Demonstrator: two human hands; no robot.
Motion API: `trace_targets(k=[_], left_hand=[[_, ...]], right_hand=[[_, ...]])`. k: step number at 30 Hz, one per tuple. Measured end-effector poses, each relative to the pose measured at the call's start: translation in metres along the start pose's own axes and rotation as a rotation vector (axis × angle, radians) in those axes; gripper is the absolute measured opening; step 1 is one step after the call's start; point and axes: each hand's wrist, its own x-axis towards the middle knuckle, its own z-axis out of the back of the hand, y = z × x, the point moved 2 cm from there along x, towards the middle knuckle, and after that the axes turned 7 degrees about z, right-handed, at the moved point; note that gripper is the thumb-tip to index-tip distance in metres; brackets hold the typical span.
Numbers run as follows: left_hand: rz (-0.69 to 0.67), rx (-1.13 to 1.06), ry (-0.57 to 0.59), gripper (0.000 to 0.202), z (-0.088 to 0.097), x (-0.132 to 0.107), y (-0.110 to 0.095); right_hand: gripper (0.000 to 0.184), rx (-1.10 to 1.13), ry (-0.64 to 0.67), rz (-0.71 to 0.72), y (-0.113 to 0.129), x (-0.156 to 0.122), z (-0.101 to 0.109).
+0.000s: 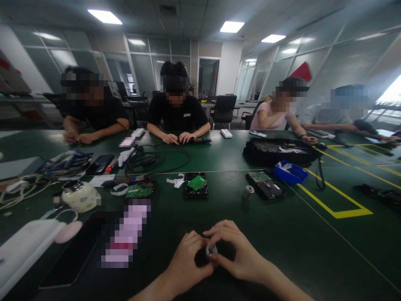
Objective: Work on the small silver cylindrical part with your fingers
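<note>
Both my hands meet low in the middle of the head view, over the dark green table (282, 242). My left hand (186, 261) and my right hand (239, 253) are closed around a small dark part with a round silver piece (211, 251) between the fingertips. The rest of that part is hidden by my fingers. Farther out on the table lie a hard drive with a loose green circuit board (196, 184) and a second opened drive (265, 184), with a small metal cylinder (248, 192) beside it.
Several people sit along the far side, hands on the table. A blue tray (290, 172) and a black case (278, 150) stand right of middle. Cables (150, 159), a white round jar (79, 195) and a phone (72, 255) crowd the left. Yellow tape lines (338, 209) mark the right.
</note>
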Motion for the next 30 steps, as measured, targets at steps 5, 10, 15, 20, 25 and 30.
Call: trace_targets(k=[5,10,15,20,25,30], left_hand=[[-0.014,-0.018,-0.019,0.015,0.0,-0.001,0.0],[0.009,-0.03,-0.001,0.018,0.001,0.0,-0.001],[0.044,-0.011,0.019,0.026,0.002,0.001,-0.003],[0.055,0.003,0.034,0.025,0.003,0.0,-0.003],[0.073,0.0,0.059,0.026,0.004,0.001,-0.005],[0.083,0.003,0.06,0.025,0.003,0.0,-0.005]], right_hand=[[0.009,0.003,-0.018,-0.052,-0.009,-0.003,-0.003],[0.007,0.033,-0.06,-0.015,-0.012,-0.002,-0.006],[0.012,0.039,-0.327,-0.08,-0.029,0.0,0.004],[0.009,-0.085,-0.441,-0.233,-0.072,-0.005,0.019],[0.005,-0.143,-0.33,-0.271,-0.1,-0.015,0.014],[0.004,-0.119,-0.321,-0.276,-0.103,-0.016,0.011]])
